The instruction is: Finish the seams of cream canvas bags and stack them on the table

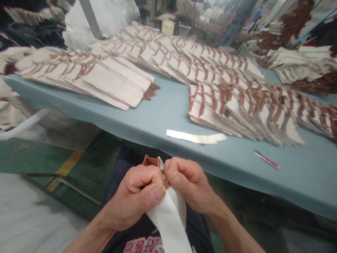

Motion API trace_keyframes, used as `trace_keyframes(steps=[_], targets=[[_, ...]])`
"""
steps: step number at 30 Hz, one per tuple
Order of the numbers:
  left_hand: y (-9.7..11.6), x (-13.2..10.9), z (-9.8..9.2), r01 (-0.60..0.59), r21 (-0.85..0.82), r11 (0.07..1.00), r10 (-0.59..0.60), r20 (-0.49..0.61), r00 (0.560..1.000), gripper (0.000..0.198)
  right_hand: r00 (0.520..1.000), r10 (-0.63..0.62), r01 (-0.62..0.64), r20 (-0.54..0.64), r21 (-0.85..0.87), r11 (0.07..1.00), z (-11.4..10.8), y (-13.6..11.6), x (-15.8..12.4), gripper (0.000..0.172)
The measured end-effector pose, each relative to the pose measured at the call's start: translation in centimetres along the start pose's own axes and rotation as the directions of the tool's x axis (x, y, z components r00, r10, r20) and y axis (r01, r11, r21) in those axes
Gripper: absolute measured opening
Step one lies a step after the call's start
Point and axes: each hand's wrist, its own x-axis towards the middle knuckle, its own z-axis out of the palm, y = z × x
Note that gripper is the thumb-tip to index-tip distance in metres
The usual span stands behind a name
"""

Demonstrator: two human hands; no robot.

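Observation:
Both hands are closed on one cream fabric piece (168,218) with a brown end (151,161), held over my lap below the table edge. My left hand (137,195) pinches it with the thumb pressed on the cloth. My right hand (189,184) grips the top beside the left, fingers curled. The cloth hangs down toward my body between the two wrists.
A blue-covered table (163,116) carries long fanned rows of cream pieces with brown trim (237,102), another stack at left (86,73). A loose cream strip (196,137) and a pink-handled small tool (267,160) lie near the front edge. Green floor with a yellow line (65,167) at left.

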Motion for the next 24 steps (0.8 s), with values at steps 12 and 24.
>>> trace_keyframes(steps=[12, 24], targets=[[-1.1, -0.4, -1.0, 0.103, -0.002, 0.995, -0.103, -0.037, 0.994, 0.062, 0.944, 0.326, -0.329, 0.051, 0.127, 0.936, 0.4, 0.3, 0.9, 0.068], [-2.5, 0.6, -0.3, 0.16, -0.063, 0.985, -0.168, -0.149, 0.974, 0.063, 0.928, 0.359, -0.35, -0.095, 0.1, 0.931, -0.4, 0.1, 0.6, 0.061]])
